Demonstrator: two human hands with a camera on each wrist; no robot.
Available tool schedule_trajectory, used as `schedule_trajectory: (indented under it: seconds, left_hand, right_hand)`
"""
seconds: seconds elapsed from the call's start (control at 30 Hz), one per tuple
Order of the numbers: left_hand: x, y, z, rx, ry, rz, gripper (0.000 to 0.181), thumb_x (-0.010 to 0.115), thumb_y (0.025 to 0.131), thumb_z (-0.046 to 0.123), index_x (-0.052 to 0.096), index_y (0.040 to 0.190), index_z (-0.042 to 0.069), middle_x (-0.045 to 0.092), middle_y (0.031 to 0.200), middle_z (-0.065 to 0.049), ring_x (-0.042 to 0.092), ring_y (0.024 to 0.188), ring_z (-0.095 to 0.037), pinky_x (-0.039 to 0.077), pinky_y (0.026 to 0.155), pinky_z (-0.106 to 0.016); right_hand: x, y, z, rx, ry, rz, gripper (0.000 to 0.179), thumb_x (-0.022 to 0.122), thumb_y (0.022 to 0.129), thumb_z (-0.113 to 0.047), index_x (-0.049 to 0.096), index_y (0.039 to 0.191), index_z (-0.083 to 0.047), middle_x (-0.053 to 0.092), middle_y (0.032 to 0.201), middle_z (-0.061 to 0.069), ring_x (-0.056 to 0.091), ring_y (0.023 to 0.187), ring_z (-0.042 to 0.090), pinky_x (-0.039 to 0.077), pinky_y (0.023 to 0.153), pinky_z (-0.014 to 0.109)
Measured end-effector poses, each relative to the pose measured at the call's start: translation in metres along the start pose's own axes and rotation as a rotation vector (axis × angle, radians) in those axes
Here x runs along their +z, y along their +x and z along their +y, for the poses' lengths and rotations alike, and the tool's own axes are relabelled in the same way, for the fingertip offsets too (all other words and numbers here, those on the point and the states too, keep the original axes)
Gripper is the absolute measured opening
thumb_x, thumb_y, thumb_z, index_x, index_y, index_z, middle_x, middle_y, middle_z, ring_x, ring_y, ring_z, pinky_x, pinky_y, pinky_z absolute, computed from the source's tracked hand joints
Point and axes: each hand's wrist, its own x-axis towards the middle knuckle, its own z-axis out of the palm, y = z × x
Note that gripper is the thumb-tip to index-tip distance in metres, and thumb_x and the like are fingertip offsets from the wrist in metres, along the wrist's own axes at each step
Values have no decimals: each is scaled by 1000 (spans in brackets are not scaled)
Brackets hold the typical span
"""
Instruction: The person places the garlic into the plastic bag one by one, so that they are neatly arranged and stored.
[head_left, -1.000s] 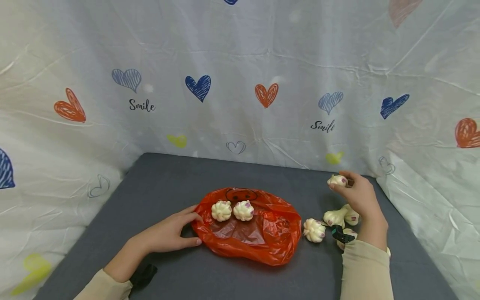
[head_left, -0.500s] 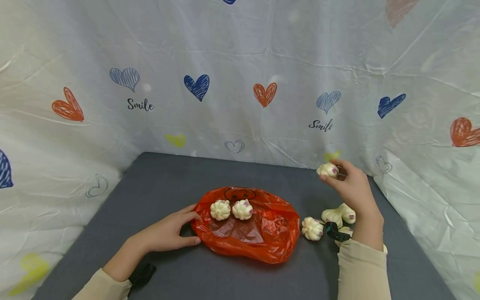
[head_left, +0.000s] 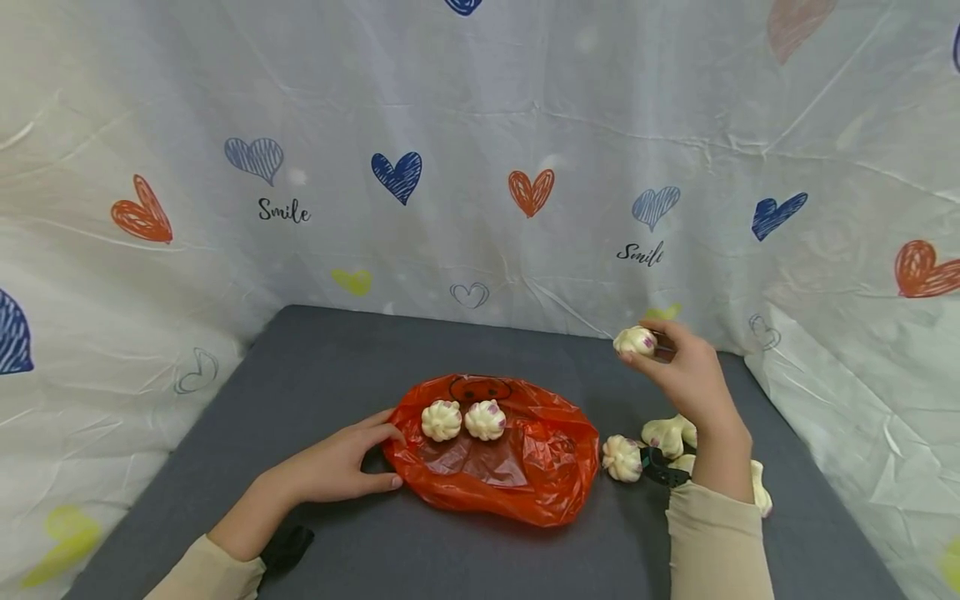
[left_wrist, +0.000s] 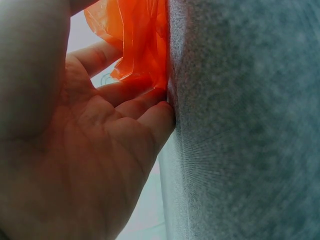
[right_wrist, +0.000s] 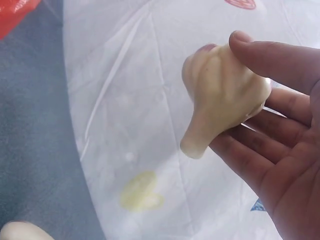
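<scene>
One garlic bulb (head_left: 634, 341) in right hand (head_left: 690, 375), "Smile" lettering (head_left: 284, 211) on backdrop (head_left: 457, 92)

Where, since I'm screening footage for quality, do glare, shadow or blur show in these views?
Head: shiny highlights on the red bag, soft shadow on the dark tabletop beside the right sleeve; left wrist: tabletop blurred toward the right; right wrist: held garlic bulb fairly clear, yellow print behind it soft and out of focus.

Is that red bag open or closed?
Open. The red bag's mouth is spread wide in the head view, showing two garlic bulbs inside. The left hand touches its edge.
</scene>
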Motion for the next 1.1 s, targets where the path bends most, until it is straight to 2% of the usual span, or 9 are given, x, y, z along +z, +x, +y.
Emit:
schedule_trajectory:
  seconds: [0.17, 0.43, 0.7, 0.93, 1.1]
  left_hand:
    - [0, 0, 0, -4, -3, -3, 56, 77, 99, 60, 66, 140, 24, 32, 175, -18, 34, 160, -42, 37, 120, -67]
    - [0, 0, -1, -3, -7, -3, 55, 77, 99, 59, 66, 140, 24, 31, 175, -17, 34, 160, -42, 37, 120, -67]
    - [0, 0, 0, 0, -5, -2, 54, 77, 99, 59, 66, 140, 25, 31, 176, -16, 34, 160, -41, 37, 120, -67]
    - [0, 0, -1, 5, -2, 0, 55, 76, 99, 59, 66, 140, 25, 31, 176, -16, 34, 160, -42, 37, 120, -67]
    - [0, 0, -1, 5, -1, 0, 54, 77, 99, 59, 66, 140, 25, 31, 176, -16, 34, 160, -42, 37, 120, -67]
  right_hand:
    - [5, 1, -4, -31, -3, -4, 66, 84, 99, -44, 62, 150, -9, 67, 139, 20, 69, 126, 43, 57, 101, 61]
    - [15, 5, -10, -51, 21, -63, 61, 85, 99, -39, 64, 146, -8, 68, 139, 18, 70, 125, 42, 60, 98, 58]
    - [32, 8, -12, -51, 73, -133, 65, 88, 96, -43, 64, 147, -10, 67, 141, 14, 69, 128, 39, 60, 99, 56]
    - [43, 10, -13, -61, 149, -181, 65, 89, 96, -39, 63, 148, -10, 67, 141, 13, 69, 128, 37, 60, 101, 52]
    - [49, 11, -15, -71, 138, -193, 63, 90, 94, -38, 65, 145, -10, 69, 138, 11, 71, 125, 35, 60, 99, 52]
